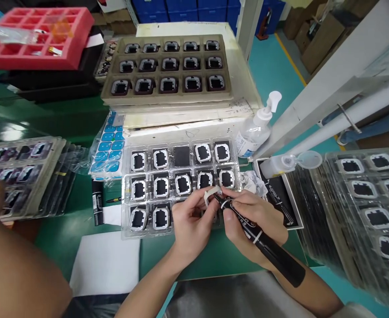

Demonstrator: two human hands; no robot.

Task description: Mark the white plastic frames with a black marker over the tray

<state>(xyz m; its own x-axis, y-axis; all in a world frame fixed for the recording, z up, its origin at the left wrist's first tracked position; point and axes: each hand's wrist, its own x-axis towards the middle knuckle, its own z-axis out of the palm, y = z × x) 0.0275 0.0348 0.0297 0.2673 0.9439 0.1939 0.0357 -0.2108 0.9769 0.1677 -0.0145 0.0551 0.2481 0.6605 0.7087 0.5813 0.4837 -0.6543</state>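
My left hand (192,223) pinches a small white rounded-square frame (211,193) by its edge, just above the clear plastic tray (125,227). In my right hand (256,221) is a black marker pen (267,249), gripped like a pencil. Its tip meets or nearly meets the frame; I cannot tell which. The tray's pockets hold several similar white frames with dark centres, such as a frame (183,183) in the middle row. One back-row pocket shows only a dark square pad (181,156). My hands hide the tray's front right corner.
A pump bottle (252,132) and a clear bottle (277,164) stand at right, beside stacked trays (340,212). Behind lies a beige tray (168,95) of frames. A spare marker (97,203) and white cloth (106,265) lie left. Another person's arm (15,265) reaches toward purple-filled trays (53,163).
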